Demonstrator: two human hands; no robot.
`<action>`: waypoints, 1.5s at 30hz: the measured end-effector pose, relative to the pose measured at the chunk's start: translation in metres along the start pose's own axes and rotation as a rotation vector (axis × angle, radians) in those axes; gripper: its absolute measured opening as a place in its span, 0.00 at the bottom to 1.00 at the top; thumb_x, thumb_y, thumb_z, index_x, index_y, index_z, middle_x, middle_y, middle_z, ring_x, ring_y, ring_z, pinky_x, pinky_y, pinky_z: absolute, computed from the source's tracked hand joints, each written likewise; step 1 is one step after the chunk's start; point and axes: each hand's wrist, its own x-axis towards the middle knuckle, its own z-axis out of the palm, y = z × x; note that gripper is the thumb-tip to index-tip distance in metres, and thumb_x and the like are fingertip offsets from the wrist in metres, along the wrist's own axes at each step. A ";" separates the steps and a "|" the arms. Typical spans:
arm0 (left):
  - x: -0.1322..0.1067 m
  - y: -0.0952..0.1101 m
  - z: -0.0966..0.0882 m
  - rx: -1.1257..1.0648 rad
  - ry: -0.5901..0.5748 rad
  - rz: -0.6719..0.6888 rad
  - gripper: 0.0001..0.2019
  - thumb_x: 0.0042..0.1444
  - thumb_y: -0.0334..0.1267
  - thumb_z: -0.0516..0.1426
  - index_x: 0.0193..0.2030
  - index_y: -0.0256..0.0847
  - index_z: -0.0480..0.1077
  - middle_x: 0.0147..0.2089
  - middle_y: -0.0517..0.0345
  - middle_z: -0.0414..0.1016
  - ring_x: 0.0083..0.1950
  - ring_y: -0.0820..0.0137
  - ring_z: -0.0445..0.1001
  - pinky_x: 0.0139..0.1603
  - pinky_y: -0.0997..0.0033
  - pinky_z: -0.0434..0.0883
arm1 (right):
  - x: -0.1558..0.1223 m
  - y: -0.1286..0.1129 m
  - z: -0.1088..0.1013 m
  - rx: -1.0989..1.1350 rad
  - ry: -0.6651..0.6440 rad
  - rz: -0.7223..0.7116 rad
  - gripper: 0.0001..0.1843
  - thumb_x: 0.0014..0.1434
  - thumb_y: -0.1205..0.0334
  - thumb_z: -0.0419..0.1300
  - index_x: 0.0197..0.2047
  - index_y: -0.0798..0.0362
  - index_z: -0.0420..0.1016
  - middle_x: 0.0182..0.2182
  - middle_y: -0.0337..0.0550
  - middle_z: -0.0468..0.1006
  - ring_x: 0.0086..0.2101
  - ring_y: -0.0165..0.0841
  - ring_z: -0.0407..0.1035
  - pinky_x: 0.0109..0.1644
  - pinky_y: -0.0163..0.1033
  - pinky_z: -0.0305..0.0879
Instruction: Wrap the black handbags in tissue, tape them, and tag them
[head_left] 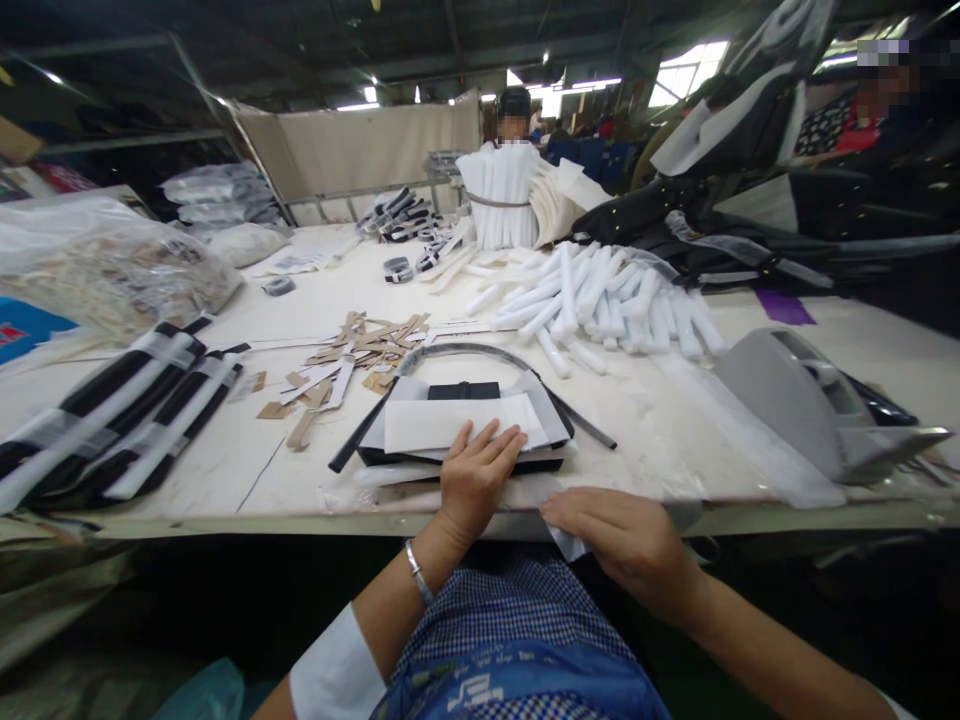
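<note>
A black handbag (536, 464) lies on the table in front of me, with its wrapped handle (472, 349) arched away at the back. A white foam sheet (420, 426) covers its front, just below a black strap tab (463, 390). My left hand (480, 475) rests flat on that sheet, fingers stretched out. At the table's near edge, my right hand (630, 540) is closed around a thin translucent sheet (568, 541), which hangs slightly over the edge. Part of this sheet is hidden by the hand.
Right of the bag stands a grey tape dispenser (802, 400). White foam rolls (600, 295) are heaped behind. Cardboard strips (367, 345) lie back left; wrapped black straps (150, 410) sit at left. A person (514, 105) is behind a bundle of white tubes (499, 195).
</note>
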 end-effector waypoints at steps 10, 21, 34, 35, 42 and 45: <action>-0.004 0.000 0.002 -0.030 0.004 0.013 0.12 0.66 0.32 0.55 0.53 0.44 0.73 0.55 0.56 0.79 0.61 0.58 0.73 0.64 0.47 0.67 | 0.075 0.082 0.025 -0.074 -0.187 0.174 0.17 0.56 0.75 0.60 0.43 0.47 0.82 0.38 0.38 0.84 0.39 0.38 0.78 0.46 0.40 0.72; 0.005 -0.003 -0.002 -0.135 0.054 -0.026 0.10 0.67 0.31 0.52 0.49 0.40 0.73 0.49 0.56 0.82 0.54 0.63 0.79 0.58 0.58 0.74 | 0.089 0.105 0.044 0.017 -0.315 0.463 0.06 0.53 0.67 0.69 0.32 0.50 0.75 0.31 0.36 0.78 0.34 0.33 0.72 0.38 0.35 0.64; 0.007 -0.004 -0.001 -0.035 -0.083 -0.040 0.18 0.64 0.30 0.54 0.59 0.45 0.70 0.59 0.55 0.76 0.53 0.59 0.78 0.51 0.59 0.78 | 0.099 0.125 0.057 0.180 -0.375 0.540 0.18 0.53 0.66 0.68 0.46 0.47 0.70 0.28 0.29 0.72 0.28 0.27 0.66 0.33 0.32 0.58; 0.006 -0.005 0.001 -0.028 -0.095 -0.023 0.18 0.64 0.30 0.54 0.59 0.45 0.70 0.59 0.56 0.76 0.54 0.58 0.77 0.52 0.58 0.77 | 0.099 0.126 0.058 0.188 -0.366 0.550 0.18 0.53 0.65 0.68 0.46 0.47 0.70 0.28 0.29 0.72 0.27 0.27 0.66 0.32 0.32 0.58; 0.005 -0.004 0.006 0.029 -0.076 -0.015 0.17 0.63 0.27 0.54 0.57 0.41 0.71 0.55 0.56 0.79 0.52 0.59 0.78 0.49 0.59 0.78 | 0.101 0.132 0.068 0.190 -0.188 0.624 0.10 0.54 0.64 0.68 0.38 0.51 0.71 0.26 0.31 0.70 0.27 0.28 0.65 0.32 0.33 0.59; 0.005 -0.004 0.004 0.063 -0.126 -0.014 0.19 0.62 0.26 0.55 0.59 0.41 0.71 0.56 0.57 0.78 0.54 0.60 0.78 0.51 0.60 0.77 | 0.092 0.130 0.058 0.180 -0.082 0.662 0.05 0.58 0.64 0.64 0.37 0.52 0.72 0.31 0.36 0.75 0.28 0.29 0.68 0.35 0.34 0.63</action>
